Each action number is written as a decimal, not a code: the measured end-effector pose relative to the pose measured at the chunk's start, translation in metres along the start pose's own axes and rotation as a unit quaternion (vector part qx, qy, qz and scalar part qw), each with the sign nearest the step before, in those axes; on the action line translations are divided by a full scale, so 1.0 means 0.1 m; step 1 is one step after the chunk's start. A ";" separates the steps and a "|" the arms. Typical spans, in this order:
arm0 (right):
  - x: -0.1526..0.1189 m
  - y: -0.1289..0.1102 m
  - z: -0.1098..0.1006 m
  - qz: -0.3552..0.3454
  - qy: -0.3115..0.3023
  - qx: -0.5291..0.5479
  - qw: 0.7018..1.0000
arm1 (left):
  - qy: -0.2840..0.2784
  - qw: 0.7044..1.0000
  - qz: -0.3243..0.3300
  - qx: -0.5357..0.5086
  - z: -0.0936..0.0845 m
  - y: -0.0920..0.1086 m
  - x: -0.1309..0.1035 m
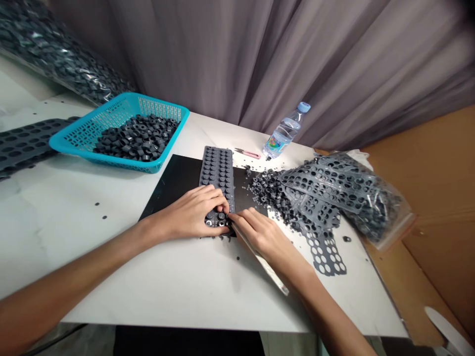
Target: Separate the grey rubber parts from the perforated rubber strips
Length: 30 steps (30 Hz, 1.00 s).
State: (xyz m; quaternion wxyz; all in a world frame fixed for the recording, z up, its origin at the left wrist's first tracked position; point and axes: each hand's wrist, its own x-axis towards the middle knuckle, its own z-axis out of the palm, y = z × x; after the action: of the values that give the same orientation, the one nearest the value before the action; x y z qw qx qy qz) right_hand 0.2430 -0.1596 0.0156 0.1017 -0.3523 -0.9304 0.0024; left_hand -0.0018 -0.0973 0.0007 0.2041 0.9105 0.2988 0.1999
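Observation:
A grey rubber sheet with rows of round studs (217, 170) lies lengthwise on a black mat (174, 185). My left hand (202, 210) rests over the near part of the sheet, its thumb and curled fingers gripping around the nearest studs. Close against the sheet's near right edge, my right hand (260, 232) is closed around a long, thin, pale-handled tool (272, 277). The tool's tip is hidden by the fingers, near the last studs.
A blue basket (172, 148) of small black rings stands at the left, with perforated sheets (25, 141) beyond it. Right of the mat are loose black pieces (272, 190), punched-out sheets (322, 185), a plastic bag (382, 212), a water bottle (284, 133) and pink snips (248, 153).

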 end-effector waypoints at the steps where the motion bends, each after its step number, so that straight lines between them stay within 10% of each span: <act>1: 0.00 0.00 0.02 -0.003 0.005 -0.006 1.000 | -0.002 1.000 -0.001 0.000 0.00 0.00 0.00; 10: 0.01 -0.08 0.14 0.040 0.029 -0.016 0.999 | -0.009 1.000 -0.019 -0.002 0.04 -0.04 0.00; 21: -0.17 0.26 0.03 0.302 0.200 -0.010 0.932 | -0.029 0.998 -0.024 -0.047 -0.02 -0.01 -0.01; 30: -0.05 0.10 0.07 0.151 0.120 0.212 0.958 | -0.045 0.989 -0.047 -0.133 -0.22 -0.05 -0.04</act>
State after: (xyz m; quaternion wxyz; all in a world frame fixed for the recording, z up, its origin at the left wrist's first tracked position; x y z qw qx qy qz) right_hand 0.2520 -0.1549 0.0075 0.2837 -0.4567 -0.8253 0.1727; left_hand -0.0177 -0.0908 0.0155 0.3456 0.8683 0.3031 0.1865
